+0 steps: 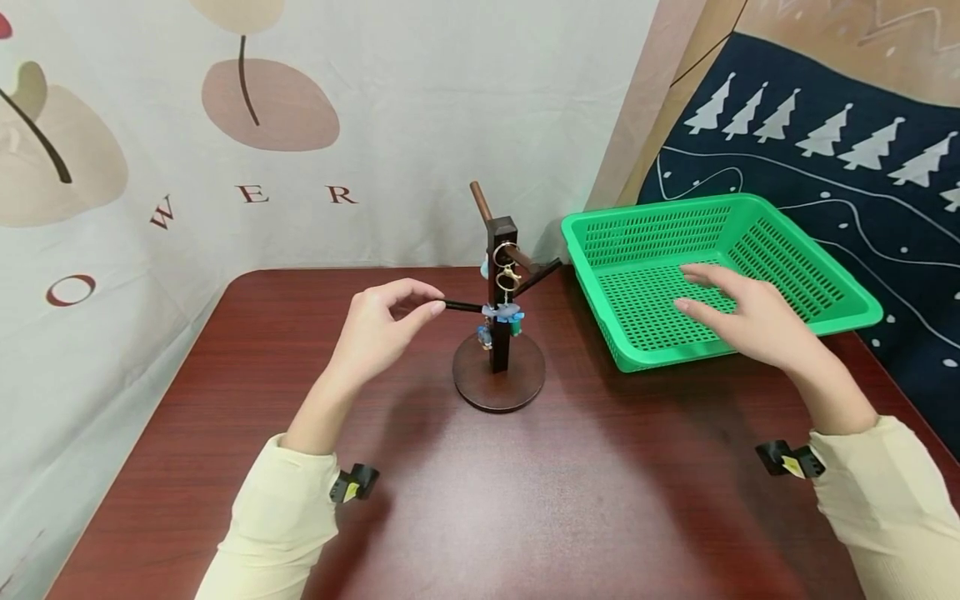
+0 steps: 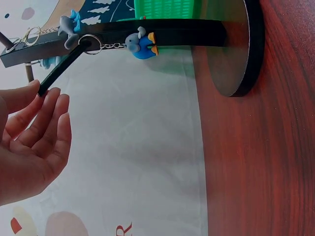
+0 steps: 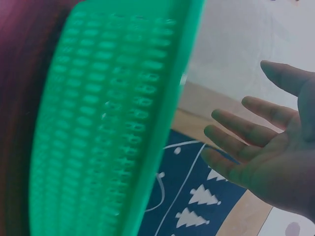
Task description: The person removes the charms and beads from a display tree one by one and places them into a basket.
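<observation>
A dark wooden peg stand [image 1: 499,358] rises from a round base [image 1: 480,387] on the table. My left hand [image 1: 382,329] pinches the outer end of a black peg [image 2: 63,68] on its left side, between thumb and fingertips. On that peg hangs a ring with a small blue figure [image 2: 143,48] that has a grey head and yellow feet. Other keychains hang about the post, among them a grey figure with a blue tail [image 2: 69,30] and gold rings [image 1: 507,279]. My right hand [image 1: 750,317] hovers over the green basket [image 1: 622,354], fingers spread, holding nothing.
The perforated basket stands at the table's back right, beside the stand. More pegs [image 1: 542,275] stick out of the post at several angles. Behind the table hang a pale printed cloth [image 1: 450,125] and a dark blue tree-patterned cloth [image 1: 795,183].
</observation>
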Demonstrator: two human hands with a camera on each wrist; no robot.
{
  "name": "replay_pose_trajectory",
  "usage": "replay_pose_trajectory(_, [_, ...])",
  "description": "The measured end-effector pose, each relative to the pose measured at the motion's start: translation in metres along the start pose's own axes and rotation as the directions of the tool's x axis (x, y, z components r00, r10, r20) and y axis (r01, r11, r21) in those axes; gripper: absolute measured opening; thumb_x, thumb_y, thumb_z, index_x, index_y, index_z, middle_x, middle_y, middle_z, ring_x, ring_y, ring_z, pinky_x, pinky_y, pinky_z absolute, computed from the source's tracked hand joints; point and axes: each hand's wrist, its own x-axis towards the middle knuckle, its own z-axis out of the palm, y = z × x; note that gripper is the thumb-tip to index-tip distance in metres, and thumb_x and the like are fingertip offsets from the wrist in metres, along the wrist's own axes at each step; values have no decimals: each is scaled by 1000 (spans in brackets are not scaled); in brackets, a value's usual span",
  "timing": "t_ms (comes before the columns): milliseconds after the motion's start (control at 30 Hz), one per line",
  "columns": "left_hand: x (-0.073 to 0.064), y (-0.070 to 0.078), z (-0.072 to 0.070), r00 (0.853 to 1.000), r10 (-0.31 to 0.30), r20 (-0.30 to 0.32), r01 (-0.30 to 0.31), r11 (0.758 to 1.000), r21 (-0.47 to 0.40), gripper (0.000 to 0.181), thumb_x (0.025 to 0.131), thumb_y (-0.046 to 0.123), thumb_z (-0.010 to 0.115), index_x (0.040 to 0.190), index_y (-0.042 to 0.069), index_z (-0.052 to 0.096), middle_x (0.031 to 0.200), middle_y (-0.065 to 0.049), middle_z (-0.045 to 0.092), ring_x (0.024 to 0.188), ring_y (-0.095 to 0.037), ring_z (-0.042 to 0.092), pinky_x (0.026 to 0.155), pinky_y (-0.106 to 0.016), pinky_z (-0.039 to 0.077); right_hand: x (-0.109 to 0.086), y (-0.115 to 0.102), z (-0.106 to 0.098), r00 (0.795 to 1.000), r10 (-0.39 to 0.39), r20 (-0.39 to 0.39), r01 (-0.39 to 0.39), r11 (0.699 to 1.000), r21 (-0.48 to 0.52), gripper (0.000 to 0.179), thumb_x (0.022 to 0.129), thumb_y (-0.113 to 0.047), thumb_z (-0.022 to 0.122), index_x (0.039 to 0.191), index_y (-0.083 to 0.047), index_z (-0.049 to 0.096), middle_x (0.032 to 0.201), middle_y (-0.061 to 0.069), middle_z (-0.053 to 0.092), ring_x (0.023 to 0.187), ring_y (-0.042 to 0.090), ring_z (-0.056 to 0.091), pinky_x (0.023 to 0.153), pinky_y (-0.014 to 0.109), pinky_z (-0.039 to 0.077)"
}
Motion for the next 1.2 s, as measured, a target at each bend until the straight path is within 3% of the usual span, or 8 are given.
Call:
replay_pose_trajectory(267, [0, 0, 2, 1000, 5, -15, -6, 1000, -24, 10, 84, 13, 66, 93, 9, 69, 85, -3, 67, 71, -21, 60, 62, -30, 44, 13, -35, -3, 998, -55, 25, 52, 993, 105, 46, 90, -29, 58, 132, -11, 47, 121, 14, 55, 109, 33, 50, 89, 51, 38])
replay_pose_trajectory(500, [0, 0, 2, 999, 27, -16, -28, 999, -18, 9, 84, 12, 66, 91, 8, 69, 84, -3, 67, 68, -14, 59, 61, -29, 43, 25, -58, 4, 986, -160, 51, 150, 975, 161, 40, 91, -21, 58, 128, -8, 52, 115, 12, 59, 105, 24, 54, 86, 34, 42])
replay_pose_trajectory(900, [1, 0, 1, 1000, 23, -13, -23, 1000, -12, 8, 84, 11, 66, 90, 8, 69, 81, -3, 67, 67, -15, 58, 60, -28, 42, 38, -73, 25, 965, -227, 129, 191, 951, 244, 35, 90, -21, 59, 121, -4, 56, 110, 12, 62, 104, 21, 55, 89, 43, 40])
replay_pose_trajectory(1200, [2, -2, 0, 999, 33, -5, -33, 999, 1, 9, 83, 12, 67, 90, 8, 70, 81, -3, 67, 66, -14, 57, 59, -27, 42, 39, -90, 27, 949, -286, 135, 244, 933, 263, 28, 88, -19, 62, 112, -7, 62, 96, 3, 66, 87, 12, 59, 75, 29, 45])
